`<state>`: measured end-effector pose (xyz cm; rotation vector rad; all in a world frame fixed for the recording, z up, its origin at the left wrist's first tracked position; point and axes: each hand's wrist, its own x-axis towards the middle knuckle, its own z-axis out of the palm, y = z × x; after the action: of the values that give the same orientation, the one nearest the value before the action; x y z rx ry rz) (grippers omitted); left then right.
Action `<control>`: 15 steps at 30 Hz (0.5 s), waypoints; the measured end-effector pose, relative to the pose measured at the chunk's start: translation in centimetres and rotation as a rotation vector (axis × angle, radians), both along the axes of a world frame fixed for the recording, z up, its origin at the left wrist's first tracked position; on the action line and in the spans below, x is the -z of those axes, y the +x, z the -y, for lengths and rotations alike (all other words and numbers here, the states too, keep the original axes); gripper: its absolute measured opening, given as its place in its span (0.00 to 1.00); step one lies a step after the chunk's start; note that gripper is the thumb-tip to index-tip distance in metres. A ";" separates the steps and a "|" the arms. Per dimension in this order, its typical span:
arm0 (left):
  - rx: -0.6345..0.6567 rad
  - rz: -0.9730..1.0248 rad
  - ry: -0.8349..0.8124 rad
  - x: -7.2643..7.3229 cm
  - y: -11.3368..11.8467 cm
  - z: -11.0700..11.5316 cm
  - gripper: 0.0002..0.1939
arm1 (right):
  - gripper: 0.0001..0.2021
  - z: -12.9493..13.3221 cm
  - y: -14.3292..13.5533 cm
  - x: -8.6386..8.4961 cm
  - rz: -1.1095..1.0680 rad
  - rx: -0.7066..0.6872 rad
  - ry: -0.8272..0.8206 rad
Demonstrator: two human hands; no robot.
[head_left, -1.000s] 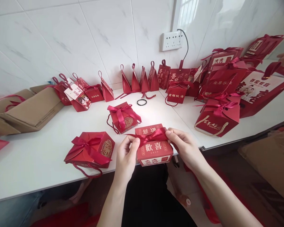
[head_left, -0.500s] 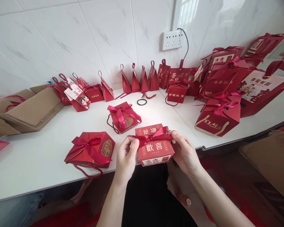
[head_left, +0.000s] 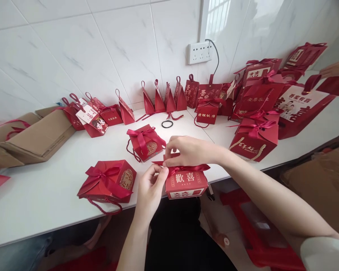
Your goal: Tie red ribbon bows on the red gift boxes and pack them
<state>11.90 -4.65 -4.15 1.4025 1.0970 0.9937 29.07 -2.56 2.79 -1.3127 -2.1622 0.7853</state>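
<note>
A red gift box [head_left: 186,184] with gold and white characters sits at the table's front edge, tied across the top with a dark red satin ribbon [head_left: 199,168]. My left hand [head_left: 152,184] is at the box's left side, thumb and fingers pinched on the ribbon's left end. Reaching across the top, my right hand [head_left: 186,150] has its fingertips pinched on the ribbon close to my left thumb. It hides the bow's middle and the box's back part. Two bow-tied red boxes stand nearby: one with a cord handle [head_left: 107,180], one farther back [head_left: 145,143].
Along the tiled wall stand several small red gift bags [head_left: 158,98]. More red boxes [head_left: 255,137] and a large bag [head_left: 296,105] crowd the right, where another person's hand [head_left: 335,69] shows. A cardboard box [head_left: 45,131] is at left; a black ring [head_left: 167,124] lies behind.
My right hand has left the ribbon's right end and crossed over the box to its left side. My left hand stays at the left end. The view has shifted slightly.
</note>
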 end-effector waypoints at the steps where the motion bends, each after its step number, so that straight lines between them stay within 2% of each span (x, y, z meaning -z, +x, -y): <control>1: -0.004 -0.004 0.003 0.0 0.0 0.1 0.19 | 0.07 -0.5 -0.2 0.0 0.027 -0.050 -0.038; 4: -0.015 -0.029 0.020 -0.1 -0.1 0.4 0.18 | 0.08 -1.3 -0.1 0.5 0.002 -0.047 -0.121; 7: -0.027 -0.045 0.030 0.1 -0.4 0.4 0.18 | 0.10 -1.4 0.3 1.1 -0.078 0.078 -0.183; 11: -0.019 -0.048 0.051 0.4 -0.5 -0.1 0.19 | 0.10 -1.3 0.7 1.9 -0.221 0.237 -0.177; 15: -0.045 -0.029 0.097 0.1 -0.3 0.1 0.16 | 0.11 -1.0 1.4 3.5 -0.419 0.374 -0.285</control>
<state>11.62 -4.70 -4.24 1.4797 1.1187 1.0735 30.44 -1.58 -0.75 -1.4742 -1.4647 1.1191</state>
